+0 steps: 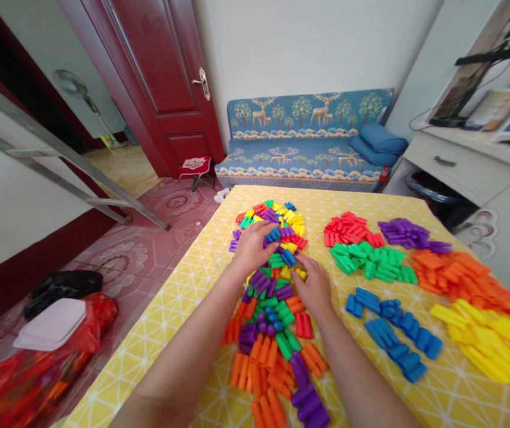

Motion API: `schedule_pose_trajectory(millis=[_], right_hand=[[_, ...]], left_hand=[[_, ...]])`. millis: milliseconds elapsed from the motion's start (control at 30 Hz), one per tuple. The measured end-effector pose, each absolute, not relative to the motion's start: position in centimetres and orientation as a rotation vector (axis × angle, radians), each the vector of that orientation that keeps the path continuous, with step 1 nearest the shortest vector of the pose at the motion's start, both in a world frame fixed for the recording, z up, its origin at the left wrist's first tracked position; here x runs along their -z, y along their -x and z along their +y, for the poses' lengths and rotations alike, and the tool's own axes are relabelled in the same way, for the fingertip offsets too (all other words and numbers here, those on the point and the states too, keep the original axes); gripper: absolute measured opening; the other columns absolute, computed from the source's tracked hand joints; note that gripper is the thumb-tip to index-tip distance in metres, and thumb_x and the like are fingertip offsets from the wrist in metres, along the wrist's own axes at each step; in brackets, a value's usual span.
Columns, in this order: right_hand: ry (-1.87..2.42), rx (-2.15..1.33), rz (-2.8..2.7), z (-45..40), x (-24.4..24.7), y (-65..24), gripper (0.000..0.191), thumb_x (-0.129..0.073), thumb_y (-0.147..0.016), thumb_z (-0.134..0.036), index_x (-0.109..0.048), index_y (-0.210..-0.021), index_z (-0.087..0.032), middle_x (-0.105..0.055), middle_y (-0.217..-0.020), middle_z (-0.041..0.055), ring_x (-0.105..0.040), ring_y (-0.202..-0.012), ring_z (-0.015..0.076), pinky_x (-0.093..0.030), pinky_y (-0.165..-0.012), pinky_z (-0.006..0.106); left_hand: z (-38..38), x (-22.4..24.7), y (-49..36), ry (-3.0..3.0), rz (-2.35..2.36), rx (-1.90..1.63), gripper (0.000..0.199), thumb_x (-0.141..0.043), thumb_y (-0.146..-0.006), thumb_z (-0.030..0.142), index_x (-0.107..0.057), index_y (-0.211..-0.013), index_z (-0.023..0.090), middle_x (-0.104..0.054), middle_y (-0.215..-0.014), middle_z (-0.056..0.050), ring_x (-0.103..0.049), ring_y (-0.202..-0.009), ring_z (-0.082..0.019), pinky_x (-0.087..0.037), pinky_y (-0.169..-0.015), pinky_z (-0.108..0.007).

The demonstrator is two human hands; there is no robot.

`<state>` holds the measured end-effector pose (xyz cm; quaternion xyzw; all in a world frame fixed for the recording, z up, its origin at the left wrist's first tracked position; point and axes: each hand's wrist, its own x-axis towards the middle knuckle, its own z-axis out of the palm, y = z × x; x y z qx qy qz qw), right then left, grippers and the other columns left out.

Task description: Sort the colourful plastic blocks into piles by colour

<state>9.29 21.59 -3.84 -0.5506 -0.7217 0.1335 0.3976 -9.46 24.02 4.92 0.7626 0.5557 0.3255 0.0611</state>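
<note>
Over the mixed pile of coloured plastic building pieces point(259, 282), my left hand point(252, 245) has its fingers and thumb curled about a blue piece point(273, 235). My right hand point(314, 286) is at the pile's right edge, thumb and forefinger apart. Its fingertips are close beside another blue piece point(289, 257), with a yellow piece point(300, 273) near the thumb. Whether the right fingertips touch either one is hard to tell. The pile also holds orange, purple, green and red pieces, most of them ribbed like joined tubes.
Sorted heaps lie to the right on the yellow tablecloth point(183, 297): red point(348, 229), green point(371, 260), purple point(409, 233), orange point(464, 276), blue point(382, 333) and yellow point(496, 339). A patterned blue sofa point(299, 151) stands beyond the table; a metal ladder point(72, 157) leans at left.
</note>
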Motion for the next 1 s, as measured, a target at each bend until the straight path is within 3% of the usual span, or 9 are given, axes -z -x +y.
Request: schedule_pose_trajectory(millis=[100, 367, 633, 833, 1000], right_hand=[[1.349, -0.362, -1.838, 21.6, 3.7, -9.3, 0.045, -0.058, -0.078, -0.026, -0.060, -0.123, -0.021, -0.064, -0.121, 0.0078, -0.057, -0.111, 0.0269, -0.042, -0.099, 0.045], [1.282, -0.393, -1.817, 21.6, 3.4, -9.4, 0.037, -0.055, -0.085, -0.035, -0.064, -0.118, -0.022, -0.067, -0.115, 0.0086, -0.060, -0.105, 0.0255, -0.046, -0.095, 0.043], [1.123, -0.577, -1.686, 21.4, 3.4, -9.3, 0.031, -0.055, -0.087, -0.033, -0.067, -0.114, -0.022, -0.069, -0.110, 0.0074, -0.063, -0.102, 0.0219, -0.049, -0.092, 0.039], [1.081, -0.532, -1.760, 20.5, 2.2, -9.0, 0.026, -0.058, -0.086, -0.031, -0.070, -0.109, -0.026, -0.070, -0.107, 0.0054, -0.061, -0.102, 0.0217, -0.048, -0.094, 0.040], [1.045, -0.613, -1.729, 20.0, 1.7, -8.8, 0.027, -0.058, -0.086, -0.032, -0.068, -0.109, -0.023, -0.069, -0.110, 0.0068, -0.062, -0.103, 0.0213, -0.049, -0.093, 0.038]], left_hand=[[25.5, -3.8, 9.9, -2.311, 1.836, -0.781, 0.065, -0.076, -0.071, 0.036, -0.056, -0.133, 0.025, -0.052, -0.140, -0.011, -0.048, -0.127, -0.034, -0.039, -0.107, -0.051], [22.6, -2.7, 9.9, -2.257, 1.456, -0.869, 0.037, -0.064, -0.080, 0.018, -0.066, -0.117, 0.023, -0.069, -0.114, -0.005, -0.063, -0.104, -0.021, -0.049, -0.094, -0.033], [19.4, -1.9, 9.5, -2.263, 1.427, -0.996, 0.022, -0.067, -0.082, 0.034, -0.070, -0.102, 0.024, -0.072, -0.102, -0.005, -0.063, -0.099, -0.023, -0.043, -0.095, -0.040], [18.9, -1.3, 9.0, -2.270, 1.450, -1.048, 0.058, -0.072, -0.076, 0.042, -0.056, -0.129, 0.025, -0.065, -0.122, -0.008, -0.056, -0.114, -0.027, -0.037, -0.103, -0.044], [19.6, -0.7, 9.1, -2.204, 1.471, -1.120, 0.031, -0.064, -0.083, 0.030, -0.065, -0.114, 0.023, -0.070, -0.110, -0.006, -0.060, -0.106, -0.024, -0.039, -0.102, -0.043]])
